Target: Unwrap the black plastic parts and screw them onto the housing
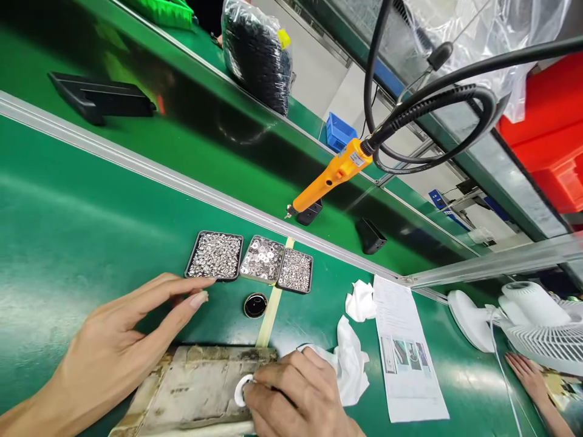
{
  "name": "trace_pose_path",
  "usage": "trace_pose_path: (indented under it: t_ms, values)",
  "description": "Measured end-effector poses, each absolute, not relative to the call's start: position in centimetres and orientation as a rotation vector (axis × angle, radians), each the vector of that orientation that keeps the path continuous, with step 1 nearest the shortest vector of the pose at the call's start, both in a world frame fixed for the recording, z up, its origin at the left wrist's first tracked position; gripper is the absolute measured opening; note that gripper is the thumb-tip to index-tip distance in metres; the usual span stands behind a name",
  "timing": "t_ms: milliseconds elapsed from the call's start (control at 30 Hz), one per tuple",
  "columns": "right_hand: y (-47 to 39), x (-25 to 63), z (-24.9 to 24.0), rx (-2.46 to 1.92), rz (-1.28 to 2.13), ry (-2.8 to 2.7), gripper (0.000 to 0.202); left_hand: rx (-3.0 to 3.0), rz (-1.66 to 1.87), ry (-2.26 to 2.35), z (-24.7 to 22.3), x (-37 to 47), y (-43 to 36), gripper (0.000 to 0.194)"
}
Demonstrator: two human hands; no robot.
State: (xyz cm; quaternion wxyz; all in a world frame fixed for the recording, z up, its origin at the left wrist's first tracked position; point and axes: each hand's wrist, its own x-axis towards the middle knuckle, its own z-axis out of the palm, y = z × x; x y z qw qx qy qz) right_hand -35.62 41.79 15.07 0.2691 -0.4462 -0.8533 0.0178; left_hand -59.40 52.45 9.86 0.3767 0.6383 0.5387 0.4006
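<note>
Our right hand (pixel 294 391) grips a round, glossy white ring (pixel 240 391) at lower centre, by the stained pad (pixel 195 385). Our left grip (pixel 208 290) is parted near a tray's edge (pixel 187 267); green worktop (pixel 91 224) spreads leftward.

Both hands (pixel 294 394) low, fingers bent.

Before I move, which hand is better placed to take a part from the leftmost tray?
Likely the left hand: its fingers are open at the leftmost tray, while the right hand is occupied at the white ring.
</note>
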Motion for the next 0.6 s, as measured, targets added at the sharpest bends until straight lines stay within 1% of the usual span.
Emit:
trace_pose_path:
  t_ms: [33, 100, 167, 233, 333, 467, 600]
  values:
    - [41.7, -35.7, 15.0, -1.186, -0.060, -2.372, 0.011, 1.644, 0.994, 1.376, 9.9, -59.5, 52.5, 0.042]
    - [41.5, -35.6, 15.1, -1.132, -0.187, -2.508, 0.022, 1.675, 0.962, 1.366, 10.1, -59.7, 52.5, 0.041]
    - [41.4, -35.4, 15.3, -1.123, -0.209, -2.570, 0.031, 1.705, 0.994, 1.339, 10.4, -59.7, 52.5, 0.037]
    - [41.2, -35.4, 15.4, -1.139, -0.232, -2.589, 0.035, 1.729, 1.021, 1.310, 10.6, -59.6, 52.6, 0.034]
    - [40.9, -35.2, 15.2, -1.128, -0.290, -2.576, 0.033, 1.748, 1.039, 1.280, 10.6, -59.5, 52.6, 0.033]
    - [41.1, -35.1, 14.7, -1.107, -0.217, -2.464, 0.021, 1.754, 1.075, 1.257, 10.7, -59.5, 52.7, 0.032]
    - [41.3, -35.3, 14.7, -1.107, -0.184, -2.455, 0.022, 1.752, 1.103, 1.241, 11.1, -59.3, 52.8, 0.027]
